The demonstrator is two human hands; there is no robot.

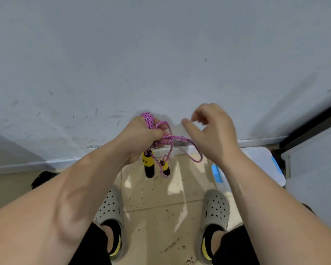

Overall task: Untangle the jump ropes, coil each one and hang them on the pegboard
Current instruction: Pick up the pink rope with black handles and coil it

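Soft, even light washes the scuffed wall (161,44), faint shadows at both sides, the right hand (214,134) slightly blurred, frame edges bowing.

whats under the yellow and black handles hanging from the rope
Beige floor tile with scattered dark specks. The handles hang clear of it from the pink rope that the left hand grips; the patch of tile behind them is covered.

The person wears grey clogs, the left clog (111,209) and the right clog (216,209), each with rows of round holes across the top. Inside each clog is a black sock (113,232), with a yellow strip (117,247) at the clog's heel. Behind the clogs are black trouser legs (235,247). Above the clogs, both forearms (75,188) are bare down to the left hand (141,136) and right hand (216,134).
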